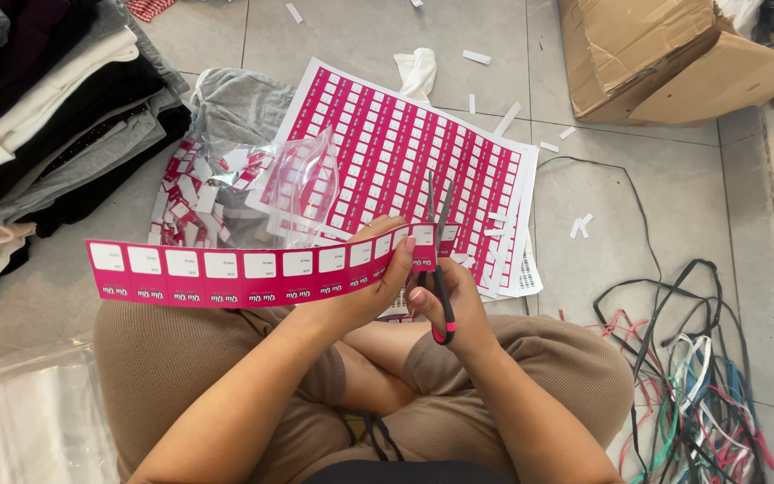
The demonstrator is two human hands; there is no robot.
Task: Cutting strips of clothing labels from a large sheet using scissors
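Note:
My left hand (365, 291) grips the right end of a long pink strip of labels (226, 269), which stretches out to the left above my knee. In my right hand (454, 309) are black scissors with a pink handle (441, 260), blades apart and pointing up across the strip's right end. Beyond my hands, a stack of pink label sheets (405, 152) lies on the tiled floor. A clear plastic bag (302, 184) rests on the sheets' left edge, beside a heap of cut pink labels (192, 202).
Folded clothes (47, 99) are piled at the left. A cardboard box (665, 58) stands at the top right. Tangled cords and straps (692, 376) lie at the right. Clear plastic (29, 421) sits at the lower left. Paper scraps dot the floor.

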